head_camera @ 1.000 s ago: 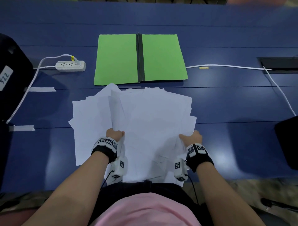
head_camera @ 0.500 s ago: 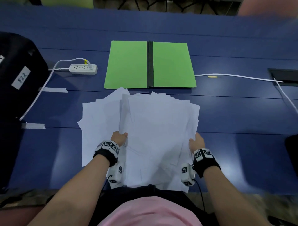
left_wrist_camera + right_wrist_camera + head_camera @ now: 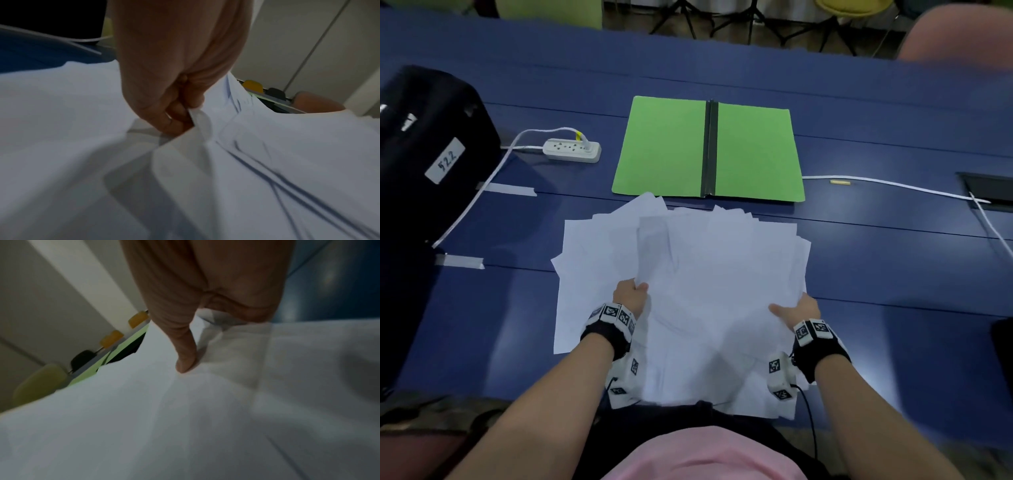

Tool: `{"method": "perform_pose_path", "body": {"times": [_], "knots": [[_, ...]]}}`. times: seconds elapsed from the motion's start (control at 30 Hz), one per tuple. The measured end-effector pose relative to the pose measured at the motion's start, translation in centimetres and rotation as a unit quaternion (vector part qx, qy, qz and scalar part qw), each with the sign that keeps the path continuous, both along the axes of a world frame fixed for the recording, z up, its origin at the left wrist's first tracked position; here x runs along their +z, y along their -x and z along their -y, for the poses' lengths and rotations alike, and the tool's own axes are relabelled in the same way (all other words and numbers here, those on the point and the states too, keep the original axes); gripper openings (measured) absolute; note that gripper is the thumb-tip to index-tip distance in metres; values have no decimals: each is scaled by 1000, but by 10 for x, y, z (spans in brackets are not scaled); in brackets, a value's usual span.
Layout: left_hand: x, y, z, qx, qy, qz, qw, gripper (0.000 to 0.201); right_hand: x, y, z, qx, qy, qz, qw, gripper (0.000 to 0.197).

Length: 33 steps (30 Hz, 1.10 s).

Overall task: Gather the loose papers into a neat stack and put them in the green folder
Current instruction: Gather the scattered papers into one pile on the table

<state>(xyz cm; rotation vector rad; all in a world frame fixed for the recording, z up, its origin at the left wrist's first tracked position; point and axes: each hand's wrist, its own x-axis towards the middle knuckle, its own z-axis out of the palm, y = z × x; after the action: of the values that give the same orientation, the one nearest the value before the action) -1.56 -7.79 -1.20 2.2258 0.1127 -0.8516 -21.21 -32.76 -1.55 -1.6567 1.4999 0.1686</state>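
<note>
A loose sheaf of white papers (image 3: 722,281) is held between both hands, its far end tilted up off the blue table. My left hand (image 3: 631,294) pinches the sheaf's left edge, thumb and fingers closed on the papers (image 3: 197,120). My right hand (image 3: 796,310) grips the right edge, thumb on top of the papers (image 3: 185,365) and fingers hidden underneath. Several more sheets (image 3: 585,274) lie fanned on the table to the left, under the held bundle. The green folder (image 3: 709,150) lies open and flat just beyond the papers, with a dark spine down its middle.
A white power strip (image 3: 571,149) with its cable lies left of the folder. A black case (image 3: 424,164) with a label stands at the far left. A white cable (image 3: 893,185) runs along the right towards a table hatch (image 3: 986,185). Tape strips (image 3: 506,188) mark the table.
Both hands have drawn the sheets closer together and lifted the bundle; the right hand moved inward. The head camera tipped up, so the folder sits lower in view.
</note>
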Motion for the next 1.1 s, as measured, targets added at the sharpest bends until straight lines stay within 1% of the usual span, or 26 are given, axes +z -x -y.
{"method": "perform_pose_path", "body": {"times": [0.07,0.1,0.13,0.17,0.2,0.27,0.33,0.43,0.5,0.53,0.57,0.6,0.67,0.7,0.73,0.8,0.83,0.9,0.93,0.97,1.03,1.1], "knots": [[0,-5,-5,-11,-15,27,999,30,-1,6,6,-21,-15,-31,999,78],[-1,-8,-10,4,-30,57,998,26,0,8,8,-37,-13,-42,998,78],[0,-11,-16,43,-47,82,995,18,0,11,8,-56,-6,-51,997,72],[2,-14,-23,90,-75,100,988,20,0,12,8,-72,3,-58,996,62],[2,-16,-31,134,-118,102,979,34,0,15,7,-85,11,-65,994,51],[3,-20,-47,207,-203,74,954,66,2,18,2,-94,17,-73,993,40],[4,-23,-56,249,-239,50,937,83,4,17,-1,-91,23,-77,993,35],[2,-27,-62,245,-243,43,938,88,5,12,-6,-76,65,-106,989,25],[0,-30,-63,237,-235,36,942,88,6,10,-8,-87,84,-112,986,20],[0,-30,-64,232,-236,34,943,87,7,8,-9,-94,84,-106,986,18],[0,-30,-63,228,-240,37,943,83,8,8,-9,-98,79,-100,987,10],[1,-30,-62,224,-246,43,942,77,9,8,-9,-93,74,-88,989,7],[5,-29,-59,212,-249,39,944,68,14,10,-8,-86,68,-76,991,27],[6,-29,-57,205,-248,36,946,68,16,11,-7,-93,51,-75,992,30],[6,-30,-56,201,-242,28,949,70,18,12,-6,-98,33,-70,992,29],[8,-33,-56,210,-210,11,955,79,17,15,-4,-103,8,-46,994,17],[7,-35,-56,222,-180,10,958,84,18,15,-5,-104,-2,-32,994,19],[11,-35,-56,243,-120,-12,962,88,13,15,-8,-98,-16,-10,995,48],[9,-36,-56,251,-101,-22,962,85,12,15,-11,-95,-18,-3,995,58],[10,-35,-56,252,-90,-26,963,78,12,15,-14,-97,-21,2,995,62],[13,-31,-52,230,-96,-14,968,54,10,15,-18,-101,-15,0,995,64],[13,-28,-49,198,-136,21,971,39,12,13,-22,-98,-4,-13,995,61]]}}
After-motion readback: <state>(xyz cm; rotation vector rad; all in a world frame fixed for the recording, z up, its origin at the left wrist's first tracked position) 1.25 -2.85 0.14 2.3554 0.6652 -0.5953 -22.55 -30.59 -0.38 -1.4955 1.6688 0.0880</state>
